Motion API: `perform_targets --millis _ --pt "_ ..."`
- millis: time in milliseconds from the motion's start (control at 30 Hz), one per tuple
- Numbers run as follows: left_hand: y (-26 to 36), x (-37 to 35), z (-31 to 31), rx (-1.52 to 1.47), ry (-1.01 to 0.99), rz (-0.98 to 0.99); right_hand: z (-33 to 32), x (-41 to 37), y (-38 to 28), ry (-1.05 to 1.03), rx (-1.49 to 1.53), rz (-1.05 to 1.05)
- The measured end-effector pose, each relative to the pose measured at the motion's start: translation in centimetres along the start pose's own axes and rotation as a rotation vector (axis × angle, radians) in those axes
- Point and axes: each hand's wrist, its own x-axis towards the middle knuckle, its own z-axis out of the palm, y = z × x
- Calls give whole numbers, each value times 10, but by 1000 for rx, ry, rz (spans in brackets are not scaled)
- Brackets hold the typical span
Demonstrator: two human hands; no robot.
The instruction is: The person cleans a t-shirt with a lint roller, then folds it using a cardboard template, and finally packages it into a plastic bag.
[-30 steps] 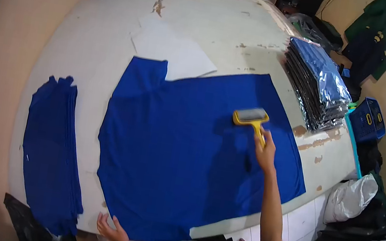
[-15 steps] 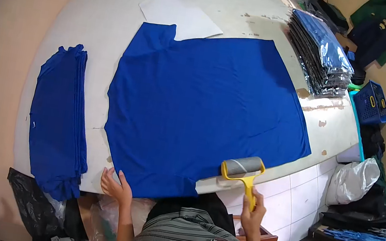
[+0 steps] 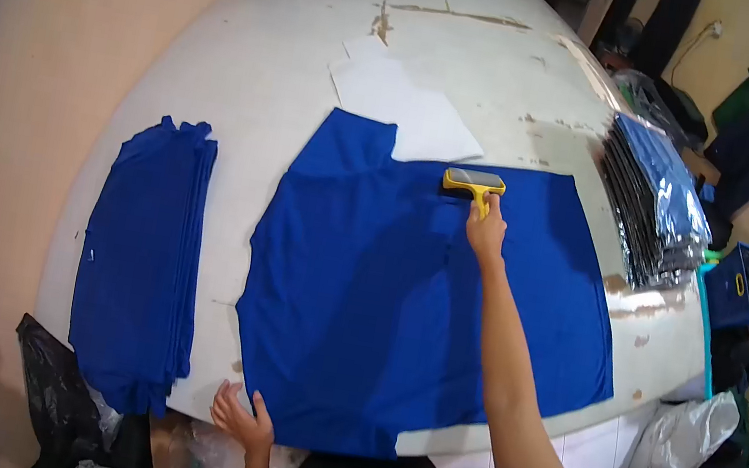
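lint roller point(image 3: 474, 182) sat at far edge of blue fabric point(image 3: 380, 323), right grip point(image 3: 486, 233) closed round handle; left grip point(image 3: 240, 419) lay open on fabric at near counter point(image 3: 262, 79) edge.

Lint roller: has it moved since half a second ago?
Yes. The lint roller went from the near edge of the table across the blue cloth to its far edge, by the white sheet.

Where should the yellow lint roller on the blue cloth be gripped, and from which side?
Grip the yellow lint roller by its narrow handle, coming from the near side of the blue cloth. The handle points back toward the person, while the wide roller head lies crosswise at the cloth's far edge. The right hand wraps it there.
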Motion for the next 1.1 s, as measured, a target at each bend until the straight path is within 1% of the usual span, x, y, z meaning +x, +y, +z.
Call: perform_targets --millis 67,133,200,267,300,367,400,433,467,500,533,600,667,700,800,833,933,967,1067,1100 --pt "6 5 -2 8 3 -23 18 42 -3 3 -32 36" --pt "13 8 -5 15 -27 -83 28 59 -8 -6 -45 52" --pt "12 7 -7 24 -57 -126 31 54 -3 1 -3 39" --pt "10 8 -7 -8 -50 -110 26 34 4 7 6 -15" --pt "9 9 -5 -28 -45 -103 19 14 10 13 0 -63" --pt "10 11 -4 -23 -47 -116 -14 -45 4 -46 -34 -32" --pt "11 11 -4 -17 -47 -111 -32 -82 1 12 -43 -144" --pt "10 10 -5 -8 -52 -107 -57 -120 -7 -62 -97 -42" --pt "9 9 -6 -1 -72 -120 -77 -158 -8 -35 -51 -149" --pt "8 9 -5 -17 -63 -96 -101 -198 -10 -94 -30 -45" --pt "7 8 -4 -33 -55 -68 -121 -236 -5 -106 -81 -16" --pt "6 7 -2 -24 -66 -54 -162 -297 -8 -130 -123 -89" --pt "0 6 -4 -3 -67 -27 -190 -350 18 -131 -53 -5" --pt "0 6 -3 11 -73 -22 -193 -362 14 -137 -51 8" --pt "-1 2 -3 24 -94 -2 -206 -387 -8 -63 261 335" --pt "-1 1 -3 25 -100 -6 -204 -391 -8 -57 256 338" --pt "1 7 -2 23 -101 -13 -183 -394 -1 -273 186 284" --pt "1 8 -2 15 -101 -7 -178 -391 -3 -273 185 278" --pt "0 6 -6 11 -94 -27 -156 -366 -19 -327 -38 -21" --pt "2 7 -6 -4 -94 -33 -147 -354 -22 -339 -36 -37"
